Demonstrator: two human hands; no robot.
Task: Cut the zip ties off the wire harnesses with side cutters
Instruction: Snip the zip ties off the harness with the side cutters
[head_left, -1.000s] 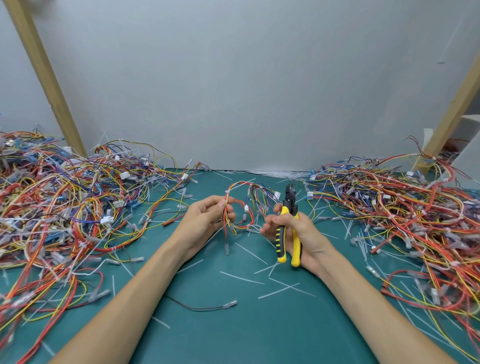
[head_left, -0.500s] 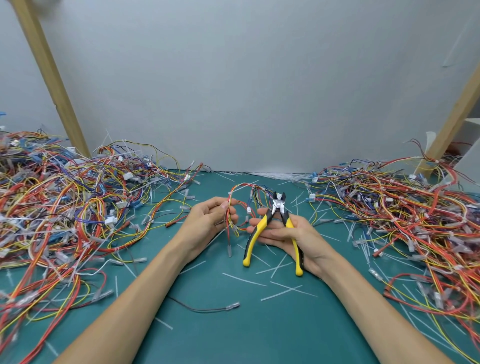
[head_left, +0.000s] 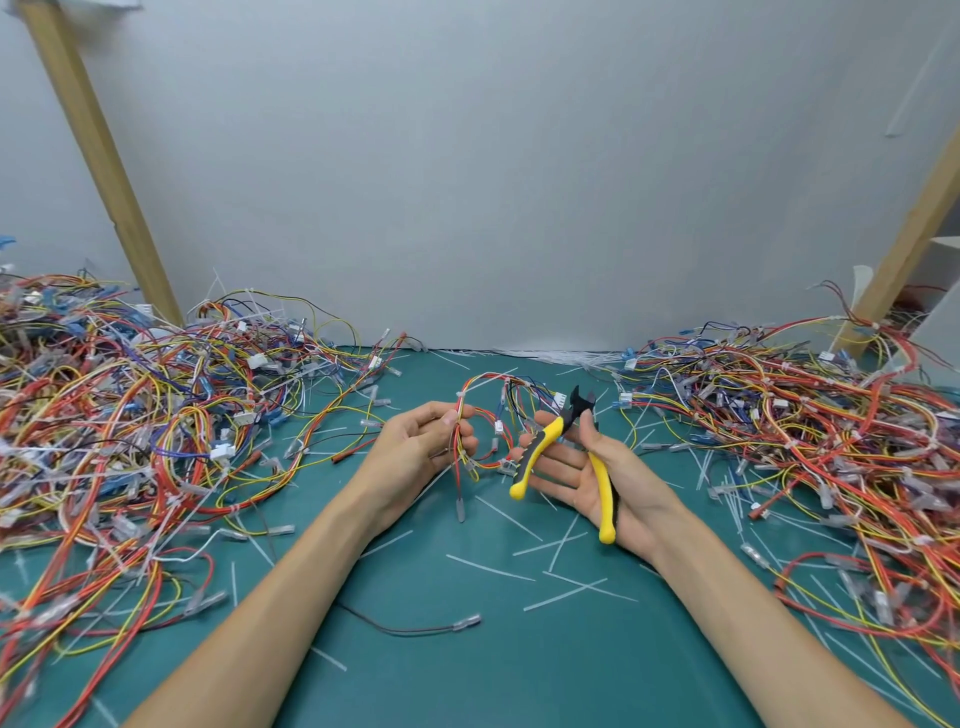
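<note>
Around the side cutters (head_left: 551, 432) the teal counter (head_left: 467, 665) is crowded: a big tangle of wires (head_left: 130, 415) to their left, another tangle (head_left: 810, 421) to their right, and snipped white zip ties (head_left: 488, 567) and a loose black wire (head_left: 410, 630) on my side of them. My right hand (head_left: 597, 483) lies palm up, thumb over one yellow handle, fingers under the other. The cutters run near to far, black head pointing away from me toward the wall, blades and handles spread. Just left of them, my left hand (head_left: 415, 449) pinches the wire harness (head_left: 470, 410), whose loop arches toward the cutter head.
</note>
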